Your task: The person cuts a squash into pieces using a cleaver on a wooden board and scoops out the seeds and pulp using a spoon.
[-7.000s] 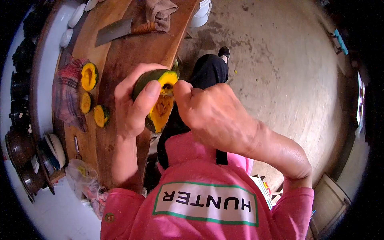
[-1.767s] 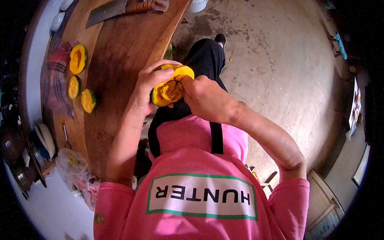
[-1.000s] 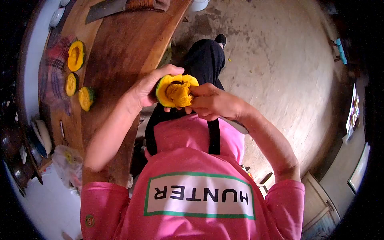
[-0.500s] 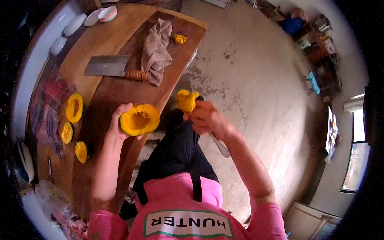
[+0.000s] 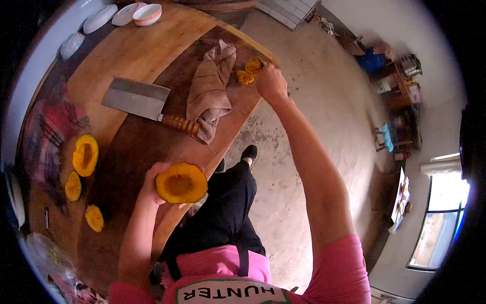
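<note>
My left hand is closed around a hollowed pumpkin half, its cut face turned up. Out at the table's far right corner is my right hand, fingers curled. A spoon was in it a moment ago; the hand now hides it. Stringy orange pumpkin pulp is at its fingertips, close beside another clump of pulp lying on the wood. Three more cut pumpkin pieces rest at the left: a large hollow one, a smaller one and another.
A cleaver with a wrapped handle lies on the wooden table, its handle against a brown cloth. White bowls stand along the back left edge. A plaid cloth and a plastic bag are at the left.
My right hand has reached away from me to the table corner, carrying pulp beside the clump there. The left hand keeps the pumpkin half, now nearer my body. The view has shifted.
</note>
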A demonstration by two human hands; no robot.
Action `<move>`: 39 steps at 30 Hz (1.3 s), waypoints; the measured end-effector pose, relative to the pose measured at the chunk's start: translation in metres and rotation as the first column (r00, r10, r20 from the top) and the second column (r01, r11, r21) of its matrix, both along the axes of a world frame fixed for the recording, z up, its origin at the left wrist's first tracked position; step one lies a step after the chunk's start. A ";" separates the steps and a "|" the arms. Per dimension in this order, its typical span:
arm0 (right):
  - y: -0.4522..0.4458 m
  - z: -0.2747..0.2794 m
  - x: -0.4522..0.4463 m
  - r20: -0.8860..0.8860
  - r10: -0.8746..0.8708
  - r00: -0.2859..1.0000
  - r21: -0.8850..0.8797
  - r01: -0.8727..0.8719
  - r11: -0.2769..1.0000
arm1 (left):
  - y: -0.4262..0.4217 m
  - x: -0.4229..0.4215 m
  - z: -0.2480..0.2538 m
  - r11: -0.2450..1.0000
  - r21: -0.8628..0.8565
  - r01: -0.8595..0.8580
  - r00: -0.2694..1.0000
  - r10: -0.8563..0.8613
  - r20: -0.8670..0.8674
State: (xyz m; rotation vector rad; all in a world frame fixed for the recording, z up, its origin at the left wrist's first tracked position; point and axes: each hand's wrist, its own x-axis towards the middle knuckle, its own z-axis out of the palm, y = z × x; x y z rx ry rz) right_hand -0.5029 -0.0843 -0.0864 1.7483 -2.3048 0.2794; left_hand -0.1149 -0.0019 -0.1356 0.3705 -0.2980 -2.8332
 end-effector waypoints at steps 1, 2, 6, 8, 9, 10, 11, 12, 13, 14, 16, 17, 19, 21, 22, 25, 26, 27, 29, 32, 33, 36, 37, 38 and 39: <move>-0.004 0.003 0.004 -0.006 -0.052 0.999 0.095 0.052 0.994 | -0.002 -0.004 0.005 0.997 -0.063 0.046 0.997 -0.050 -0.066; -0.007 0.009 0.010 -0.017 -0.103 0.995 0.187 0.104 0.977 | -0.003 -0.008 0.012 0.988 -0.130 0.087 0.986 -0.104 -0.127; -0.012 0.009 0.011 0.063 -0.071 0.996 0.104 0.064 0.993 | 0.006 -0.004 0.012 0.978 -0.196 -0.071 0.971 0.113 0.212; -0.010 0.008 0.011 -0.023 -0.073 0.997 0.032 0.073 0.997 | 0.007 -0.010 0.020 0.978 -0.179 -0.106 0.965 0.145 0.219; -0.011 0.006 0.009 0.068 -0.101 0.993 -0.054 0.105 0.993 | 0.005 -0.008 0.019 0.981 -0.184 -0.064 0.975 0.101 0.199; -0.011 0.005 0.005 0.141 -0.074 0.987 -0.089 0.087 0.992 | 0.001 -0.005 0.019 0.981 -0.192 -0.024 0.982 0.059 0.180; -0.010 0.004 0.000 0.212 -0.043 0.976 -0.125 0.071 0.990 | 0.001 -0.003 0.018 0.984 -0.180 -0.009 0.988 0.036 0.151; -0.009 0.004 -0.007 0.281 -0.012 0.960 -0.163 0.060 0.985 | 0.000 -0.002 0.017 0.986 -0.168 0.007 0.993 0.014 0.121; -0.010 -0.008 -0.022 0.291 0.104 0.951 -0.286 -0.017 0.958 | 0.000 -0.002 0.014 0.991 -0.134 0.000 0.997 0.010 0.080; -0.011 -0.008 -0.028 0.509 0.083 0.857 -0.260 0.060 0.964 | 0.000 -0.002 0.013 0.995 -0.101 -0.005 0.999 0.008 0.038; -0.009 -0.008 -0.038 0.846 0.035 0.532 -0.158 0.187 0.969 | 0.003 -0.007 0.016 0.981 -0.189 -0.037 0.989 0.062 0.131; 0.002 0.010 -0.027 0.944 0.074 0.321 -0.135 0.170 0.976 | 0.004 -0.008 0.018 0.977 -0.211 -0.043 0.983 0.079 0.163; 0.014 0.022 -0.019 0.992 0.119 0.047 -0.126 0.161 0.979 | 0.005 -0.010 0.023 0.971 -0.233 -0.045 0.972 0.097 0.216; 0.021 0.025 -0.016 0.979 0.146 -0.142 -0.128 0.128 0.983 | 0.003 -0.009 0.028 0.970 -0.244 -0.016 0.971 0.074 0.229; 0.025 0.025 -0.014 0.970 0.152 -0.192 -0.134 0.104 0.986 | 0.000 -0.007 0.031 0.967 -0.253 0.013 0.974 0.045 0.222; 0.032 0.027 -0.006 0.966 0.162 -0.202 -0.150 0.076 0.986 | 0.001 -0.006 0.024 0.971 -0.239 0.022 0.982 0.024 0.189; 0.033 0.028 -0.003 0.969 0.165 -0.183 -0.153 0.075 0.985 | 0.001 -0.007 0.022 0.971 -0.239 0.011 0.984 0.032 0.176; 0.034 0.029 0.000 0.978 0.156 -0.142 -0.145 0.080 0.986 | 0.002 -0.008 0.020 0.971 -0.239 0.001 0.986 0.040 0.164; 0.034 0.032 0.005 0.989 0.136 -0.058 -0.130 0.090 0.987 | 0.002 -0.012 0.020 0.964 -0.266 -0.025 0.989 0.063 0.136; 0.032 0.033 0.008 0.986 0.084 0.145 -0.097 0.083 0.992 | 0.002 -0.007 0.014 0.985 -0.174 -0.021 0.991 0.044 0.130; 0.032 0.035 0.009 0.977 0.081 0.197 -0.093 0.054 0.994 | 0.001 -0.008 0.015 0.982 -0.190 -0.020 0.989 0.048 0.140; 0.027 0.035 0.007 0.911 0.101 0.400 -0.093 -0.039 0.995 | 0.001 -0.009 0.021 0.976 -0.217 -0.017 0.988 0.050 0.146; 0.020 0.028 -0.001 0.859 0.128 0.496 -0.103 -0.079 0.992 | 0.000 -0.010 0.022 0.977 -0.213 -0.016 0.990 0.046 0.132; 0.016 0.025 -0.006 0.775 0.204 0.598 -0.154 -0.134 0.979 | 0.000 -0.010 0.022 0.978 -0.208 -0.016 0.992 0.041 0.118; 0.011 0.021 -0.010 0.671 0.273 0.690 -0.201 -0.185 0.962 | 0.000 -0.010 0.024 0.975 -0.220 -0.022 0.989 0.054 0.138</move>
